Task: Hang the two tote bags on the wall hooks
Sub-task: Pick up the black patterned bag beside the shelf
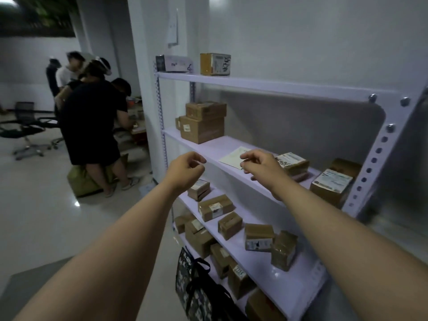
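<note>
A dark patterned tote bag (195,290) with black handles hangs low against the front of the white shelf unit (266,88), near the bottom of the view. No second bag and no wall hook show. Both my arms reach out toward the middle shelf. My left hand (185,170) hovers in front of the shelf edge, fingers loosely curled and apart, holding nothing. My right hand (260,165) is above the shelf board beside a pale paper envelope (234,156), fingers spread and empty.
Cardboard boxes (202,122) sit on every shelf level, with several small ones (259,237) on the lower board. Several people (91,121) stand at a table to the left, office chairs (25,126) behind them. A green sack (83,184) lies on the floor.
</note>
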